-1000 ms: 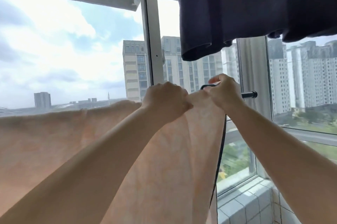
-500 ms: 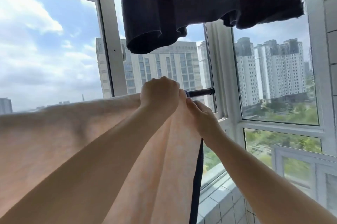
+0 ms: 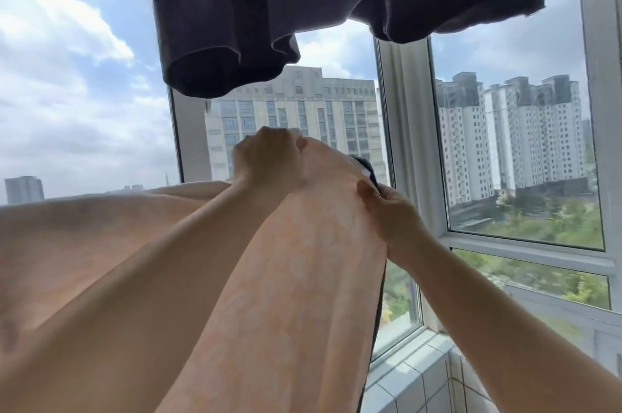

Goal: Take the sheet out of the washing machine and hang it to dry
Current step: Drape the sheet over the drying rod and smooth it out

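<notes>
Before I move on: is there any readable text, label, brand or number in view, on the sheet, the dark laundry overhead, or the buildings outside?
None can be read.
Peach sheet: faint pattern only, no writing.
Small white patch at the sheet's top corner: possibly a care label, too small and blurred to read.
Dark garment overhead: no print visible.
Buildings outside: no signs legible.

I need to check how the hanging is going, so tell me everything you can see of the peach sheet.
The peach sheet is a pale orange cloth with a faint mottled pattern and a dark edge down its right side. It is draped over a rail that it almost wholly hides, spreading left along the window and hanging down in long folds in front. The left hand grips its top fold, and the right hand pinches its right edge just below, where a dark end shows. A dark garment hangs above, apart from it.
</notes>
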